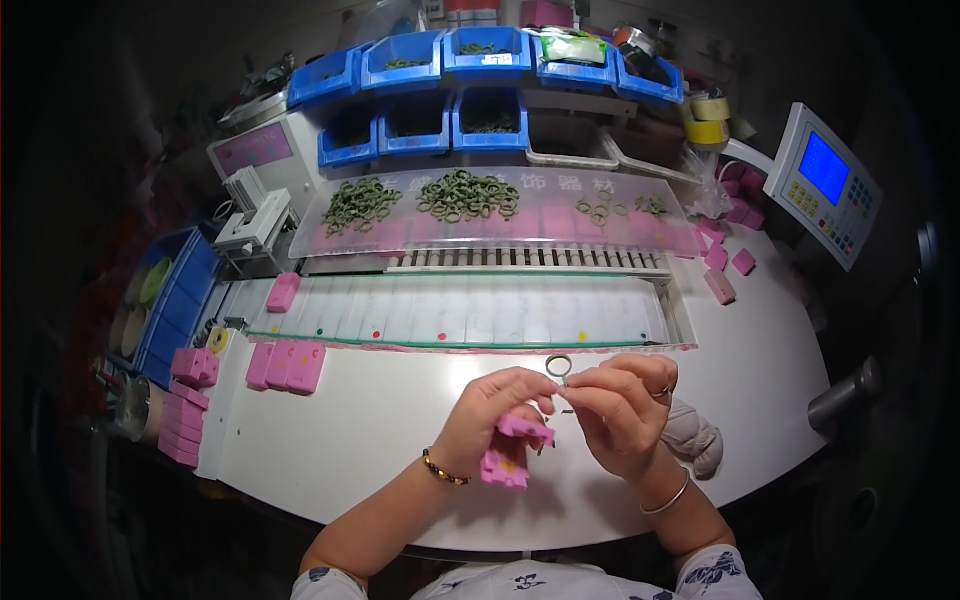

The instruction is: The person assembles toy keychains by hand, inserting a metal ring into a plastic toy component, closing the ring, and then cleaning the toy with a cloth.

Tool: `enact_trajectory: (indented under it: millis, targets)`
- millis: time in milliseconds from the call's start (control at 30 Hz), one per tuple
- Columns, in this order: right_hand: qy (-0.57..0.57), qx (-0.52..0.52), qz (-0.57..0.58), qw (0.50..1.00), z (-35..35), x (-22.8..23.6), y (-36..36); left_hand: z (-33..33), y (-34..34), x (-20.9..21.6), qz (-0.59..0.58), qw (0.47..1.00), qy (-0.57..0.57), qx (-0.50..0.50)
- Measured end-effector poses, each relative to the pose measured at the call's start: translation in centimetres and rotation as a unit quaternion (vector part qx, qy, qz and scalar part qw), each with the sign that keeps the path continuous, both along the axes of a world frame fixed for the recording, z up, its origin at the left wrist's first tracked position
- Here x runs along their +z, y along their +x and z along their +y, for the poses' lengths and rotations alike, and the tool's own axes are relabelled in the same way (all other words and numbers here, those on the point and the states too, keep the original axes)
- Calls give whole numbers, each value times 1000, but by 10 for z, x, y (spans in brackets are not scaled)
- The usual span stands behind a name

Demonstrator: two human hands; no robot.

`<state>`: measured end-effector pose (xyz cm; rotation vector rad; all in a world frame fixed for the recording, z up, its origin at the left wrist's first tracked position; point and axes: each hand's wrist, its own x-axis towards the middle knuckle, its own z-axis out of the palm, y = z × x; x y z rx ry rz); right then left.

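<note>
My left hand (495, 415) curls around a notched pink rubber mold (507, 468), which stands partly opened with a yellow mark on its lower part. Between the fingertips of my two hands a thin grey-green ring (559, 366) is held up by its lower edge. My right hand (622, 410) pinches the ring with thumb and forefinger, its other fingers bent. My left thumb and forefinger come close to the ring's base; I cannot tell whether they touch it. Small dark bits show on the table just below the fingers.
Piles of green rings (468, 194) lie on a clear tray (560, 240) across the back. Behind it rise blue bins (402, 62). Pink blocks (296, 366) stand at left, others (718, 285) at right. A keypad screen (825, 170) overhangs the right; a pale cloth (694, 438) lies beside my right hand.
</note>
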<state>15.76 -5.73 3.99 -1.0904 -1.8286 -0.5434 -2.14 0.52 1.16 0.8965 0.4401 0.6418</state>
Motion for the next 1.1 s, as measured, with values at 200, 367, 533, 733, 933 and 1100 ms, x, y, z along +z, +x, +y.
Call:
enact_trajectory:
  millis: [200,367,533,733,933,1100]
  targets:
    - [-69,34,12,997,3,-3,0,3,3,-2,5,999,43,28]
    - [-368,205,332,844,13,-27,14,2,3,0,85,957,257,105]
    - [-497,219,528,653,14,-32,14,9,1,-4,149,809,528,212]
    - [-337,151,298,880,12,-12,4,11,3,-3,226,637,683,278]
    - [-285,151,266,908,11,-16,2,10,4,-3,221,623,697,277]
    - [-293,153,307,892,12,-25,6,3,7,-3,200,761,568,242]
